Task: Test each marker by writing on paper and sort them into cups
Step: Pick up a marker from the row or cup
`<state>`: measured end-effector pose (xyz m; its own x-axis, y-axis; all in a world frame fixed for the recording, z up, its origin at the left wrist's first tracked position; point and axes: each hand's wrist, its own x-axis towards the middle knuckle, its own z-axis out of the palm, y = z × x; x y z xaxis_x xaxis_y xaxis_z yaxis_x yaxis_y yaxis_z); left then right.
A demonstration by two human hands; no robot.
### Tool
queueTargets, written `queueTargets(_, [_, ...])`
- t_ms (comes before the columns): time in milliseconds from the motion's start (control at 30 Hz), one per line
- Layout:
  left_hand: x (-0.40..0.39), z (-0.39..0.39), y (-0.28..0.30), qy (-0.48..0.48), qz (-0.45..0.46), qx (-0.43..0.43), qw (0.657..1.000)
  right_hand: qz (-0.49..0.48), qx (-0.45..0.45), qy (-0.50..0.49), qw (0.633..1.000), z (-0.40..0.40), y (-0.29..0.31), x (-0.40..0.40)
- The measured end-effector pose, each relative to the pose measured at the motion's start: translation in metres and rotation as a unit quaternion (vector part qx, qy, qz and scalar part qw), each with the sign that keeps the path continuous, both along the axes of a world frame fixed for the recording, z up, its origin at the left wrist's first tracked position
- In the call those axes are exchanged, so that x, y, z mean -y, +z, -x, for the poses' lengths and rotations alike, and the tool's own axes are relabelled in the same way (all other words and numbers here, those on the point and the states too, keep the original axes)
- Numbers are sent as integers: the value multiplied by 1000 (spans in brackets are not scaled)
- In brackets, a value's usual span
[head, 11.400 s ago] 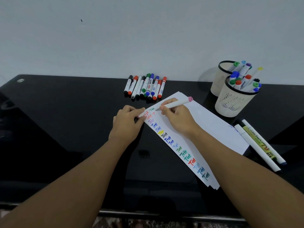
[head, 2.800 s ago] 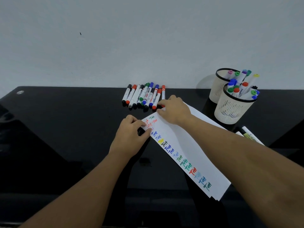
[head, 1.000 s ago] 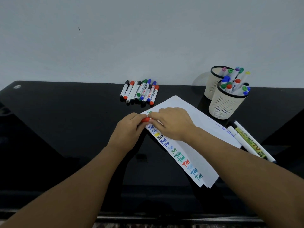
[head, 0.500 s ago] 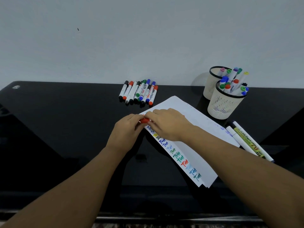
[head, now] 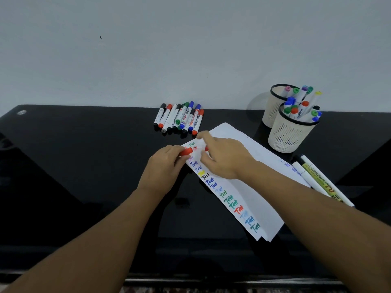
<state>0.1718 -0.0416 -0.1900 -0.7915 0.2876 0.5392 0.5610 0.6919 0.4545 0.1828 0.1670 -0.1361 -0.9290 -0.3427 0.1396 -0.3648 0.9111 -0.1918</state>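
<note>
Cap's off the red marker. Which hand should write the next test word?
Right. The right hand grips the marker over the paper, near the test words. The left hand pinches the red cap at the paper's edge.

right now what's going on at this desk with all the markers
A person is testing markers on the paper, which already carries a column of coloured test words. The left hand pinches a red cap, just pulled off; the right hand holds the red marker over the sheet. Untested markers lie behind, and two cups hold sorted ones.
</note>
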Motion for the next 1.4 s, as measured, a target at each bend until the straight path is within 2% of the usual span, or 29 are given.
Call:
queueTargets(100, [-1,0,1,17,4,7,1000,136,38,-38,989,-2,1,-7])
queueTargets(200, [-2,1,0,35,18,7,999,183,43,-57,981,-1,0,-8])
queueTargets(233, [-2,1,-1,44,22,9,999,224,58,-74,970,-1,1,-7])
queueTargets(300, [-1,2,-3,70,31,22,997,344,103,-113,926,-2,3,-6])
queueTargets(367, [-1,4,-6,97,46,35,994,418,144,-125,888,-2,4,-9])
queueTargets(500, [-1,7,-7,117,54,60,990,423,151,-115,886,2,-6,-15])
queueTargets(633, [-2,7,-6,104,42,81,990,512,116,-146,839,2,-11,-8])
queueTargets(700, [-2,8,-6,77,53,71,993,509,109,-156,839,-1,-15,-4])
queueTargets(900, [-1,11,-8,54,55,63,995,423,65,-132,894,-3,-22,1])
queueTargets(1100, [-1,13,-8,54,49,61,995,437,94,-148,882,6,-22,2])
queueTargets(1400, [-1,14,-9,58,49,56,996,387,98,-137,907,7,-30,3])
